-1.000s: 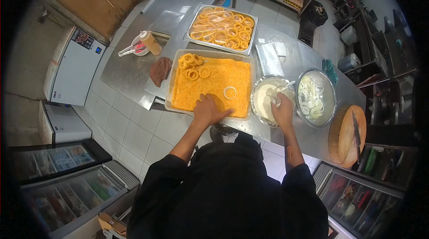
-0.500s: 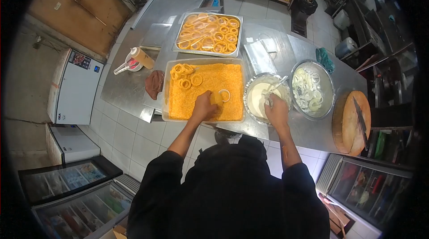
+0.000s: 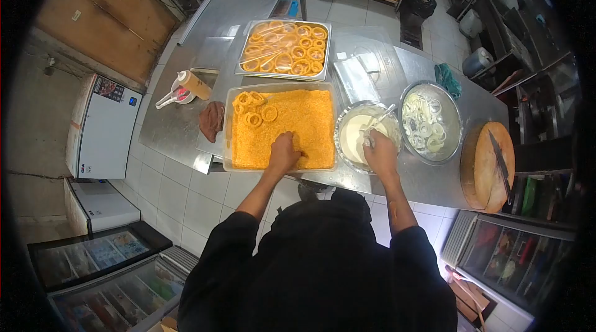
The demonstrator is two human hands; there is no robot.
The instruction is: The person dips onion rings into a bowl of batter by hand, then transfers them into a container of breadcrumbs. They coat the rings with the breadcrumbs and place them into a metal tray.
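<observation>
My left hand (image 3: 285, 154) is down in the orange breadcrumbs (image 3: 304, 112) filling a clear plastic tub (image 3: 228, 146). Its fingers are mostly hidden, with the thumb out to the right. Several coated onion rings (image 3: 253, 108) lie in the tub's far left corner. To the right, my right hand (image 3: 380, 151) is over a metal bowl (image 3: 338, 149) of pale batter (image 3: 352, 136). Its fingers are pinched together at the batter; I cannot tell what they hold. A metal utensil (image 3: 386, 112) leans on the bowl's far rim. Next to it stands a bowl (image 3: 456, 146) of raw onion rings (image 3: 427, 124).
Behind the tub, a metal tray (image 3: 325, 53) holds coated rings under plastic film. A round chopping board (image 3: 481, 177) with a knife (image 3: 498, 161) is at the right. A sauce bottle (image 3: 195, 85), a brown cloth (image 3: 212, 121) and a green cloth (image 3: 447, 80) are also on the table.
The white ring that showed in the breadcrumbs is now covered. My left hand has lowered into the crumbs beside that spot. My right hand stays at the batter bowl, almost unmoved.
</observation>
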